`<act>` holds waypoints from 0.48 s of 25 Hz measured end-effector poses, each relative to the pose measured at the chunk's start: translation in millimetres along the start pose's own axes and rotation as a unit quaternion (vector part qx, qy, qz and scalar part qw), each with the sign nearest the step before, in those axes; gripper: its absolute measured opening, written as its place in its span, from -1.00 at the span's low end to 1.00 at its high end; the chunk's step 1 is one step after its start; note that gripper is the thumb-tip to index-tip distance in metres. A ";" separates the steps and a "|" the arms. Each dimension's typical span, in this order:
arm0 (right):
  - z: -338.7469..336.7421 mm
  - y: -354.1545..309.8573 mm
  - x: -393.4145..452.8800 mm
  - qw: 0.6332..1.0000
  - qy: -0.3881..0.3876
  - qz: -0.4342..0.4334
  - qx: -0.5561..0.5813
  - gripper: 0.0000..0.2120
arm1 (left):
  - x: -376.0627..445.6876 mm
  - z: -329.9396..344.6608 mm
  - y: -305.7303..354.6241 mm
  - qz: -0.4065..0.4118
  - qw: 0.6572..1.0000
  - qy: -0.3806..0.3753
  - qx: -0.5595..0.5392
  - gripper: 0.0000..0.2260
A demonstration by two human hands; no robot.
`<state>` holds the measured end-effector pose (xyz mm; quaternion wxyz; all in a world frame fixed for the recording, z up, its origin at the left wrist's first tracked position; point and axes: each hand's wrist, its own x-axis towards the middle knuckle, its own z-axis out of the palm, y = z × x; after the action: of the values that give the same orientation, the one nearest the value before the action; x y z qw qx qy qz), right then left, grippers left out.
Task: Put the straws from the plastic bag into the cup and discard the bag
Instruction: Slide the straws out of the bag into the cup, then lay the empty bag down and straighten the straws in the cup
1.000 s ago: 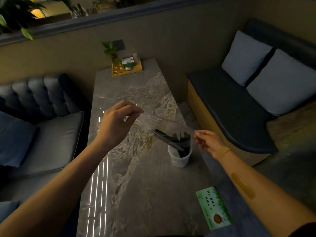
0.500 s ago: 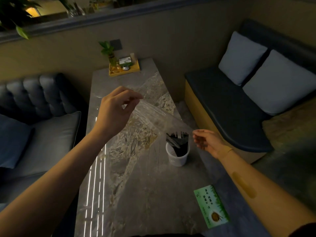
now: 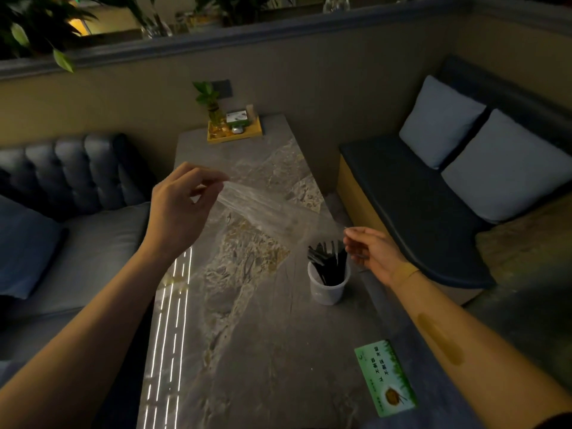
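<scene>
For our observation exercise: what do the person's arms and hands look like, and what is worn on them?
Both forearms are bare, no sleeves to the elbow. The right hand has a thin band at its wrist and a long patch on the forearm. The left hand wears nothing visible.

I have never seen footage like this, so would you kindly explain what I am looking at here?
There is no machine: one camera worn on a person's head looks down at their bare hands over a grey marble-patterned table. The left hand and right hand each pinch an end of a clear, crinkled plastic bag, stretched between them. Below it stands a white plastic cup holding black straws. A green printed card lies near the table's edge, and a yellow tray with a small plant sits at the far end.
</scene>
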<state>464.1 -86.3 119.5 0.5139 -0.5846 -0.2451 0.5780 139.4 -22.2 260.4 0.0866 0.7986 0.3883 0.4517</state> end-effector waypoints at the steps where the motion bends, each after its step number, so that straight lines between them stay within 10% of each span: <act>1: 6.6 -3.1 -1.0 1.000 -0.004 -0.006 -0.002 -0.96 | -4.5 -6.5 -4.5 -0.011 1.000 0.010 -0.002 -0.90; 12: 100.7 12.6 -20.8 0.982 -0.062 -0.090 -0.156 -0.94 | -147.6 -91.6 -71.6 -0.243 0.964 0.074 -0.078 -0.80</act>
<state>362.4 -77.1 136.9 0.4499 -0.5962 -0.4151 0.5194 -14.5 -95.8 181.7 0.2269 0.6349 0.5398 0.5040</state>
